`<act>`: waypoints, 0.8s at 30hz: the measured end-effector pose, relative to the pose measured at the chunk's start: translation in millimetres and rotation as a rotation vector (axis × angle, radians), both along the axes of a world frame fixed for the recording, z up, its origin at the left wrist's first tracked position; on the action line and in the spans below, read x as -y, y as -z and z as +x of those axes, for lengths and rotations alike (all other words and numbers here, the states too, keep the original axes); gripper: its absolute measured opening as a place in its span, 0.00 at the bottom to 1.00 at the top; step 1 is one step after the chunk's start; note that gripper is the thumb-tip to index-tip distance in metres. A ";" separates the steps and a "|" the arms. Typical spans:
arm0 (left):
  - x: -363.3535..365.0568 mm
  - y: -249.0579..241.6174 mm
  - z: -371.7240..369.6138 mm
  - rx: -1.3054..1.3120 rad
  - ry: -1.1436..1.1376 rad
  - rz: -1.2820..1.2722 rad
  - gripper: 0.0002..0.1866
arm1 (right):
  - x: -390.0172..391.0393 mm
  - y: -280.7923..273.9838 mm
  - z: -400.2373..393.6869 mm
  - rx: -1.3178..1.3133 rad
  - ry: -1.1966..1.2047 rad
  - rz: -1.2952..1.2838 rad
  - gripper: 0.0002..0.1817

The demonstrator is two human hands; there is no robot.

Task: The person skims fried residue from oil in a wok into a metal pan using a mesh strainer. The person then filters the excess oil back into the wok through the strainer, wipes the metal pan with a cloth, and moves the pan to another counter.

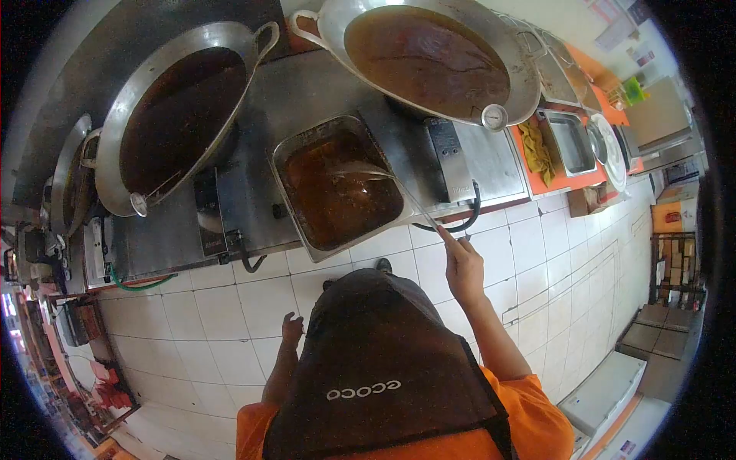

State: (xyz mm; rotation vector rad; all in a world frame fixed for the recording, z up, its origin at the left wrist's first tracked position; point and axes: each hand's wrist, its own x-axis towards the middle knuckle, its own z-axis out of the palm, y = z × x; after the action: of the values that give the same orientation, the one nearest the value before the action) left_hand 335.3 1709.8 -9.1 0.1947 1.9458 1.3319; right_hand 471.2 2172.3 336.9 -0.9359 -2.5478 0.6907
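Observation:
My right hand (464, 268) is closed around the handle of a long metal ladle (410, 198). Its head dips into brown liquid in a deep rectangular steel pan (307, 239), partly under the surface, so its exact shape is hard to make out. The pan sits at the counter's front edge, directly before me. My left hand (292, 328) hangs low at my side over the floor, fingers loosely apart, holding nothing.
Two large woks of dark liquid, one left (111, 165) and one right (331, 23), have dial thermometers clipped on. Burner controls (451, 165) and a black hose line the front edge. A yellow cloth (537, 152) and steel tray (571, 146) lie right. White tiles (215, 310) cover the floor.

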 end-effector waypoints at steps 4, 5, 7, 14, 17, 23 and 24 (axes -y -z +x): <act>16.2 67.7 6.6 0.116 0.003 -0.354 0.14 | 0.1 1.0 0.2 -0.025 0.009 -0.028 0.22; 22.2 74.7 9.8 0.031 -0.003 -0.116 0.14 | 0.6 -2.5 -0.7 -0.016 0.013 -0.044 0.22; 30.7 74.5 11.2 -0.132 0.032 0.127 0.13 | 1.7 -2.7 -1.0 -0.014 0.018 -0.049 0.21; -14.6 -14.2 4.2 -0.111 0.116 -0.481 0.16 | 4.1 0.0 -2.2 -0.030 0.010 -0.040 0.21; -20.4 -23.6 0.2 -0.031 0.042 -0.519 0.17 | 3.9 -5.2 -3.6 -0.011 0.008 -0.037 0.21; 30.9 69.1 5.7 -0.447 0.087 -0.424 0.24 | 1.5 -2.2 -2.4 -0.018 0.009 -0.048 0.22; 30.9 67.0 5.8 -0.379 0.008 -0.416 0.26 | 1.5 -3.3 -2.7 -0.008 0.009 -0.054 0.22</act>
State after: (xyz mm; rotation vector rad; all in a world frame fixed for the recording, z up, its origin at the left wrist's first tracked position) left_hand 341.1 1679.0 -76.1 0.2632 2.4890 0.9007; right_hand 468.6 2170.9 340.2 -0.9592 -2.5285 0.7626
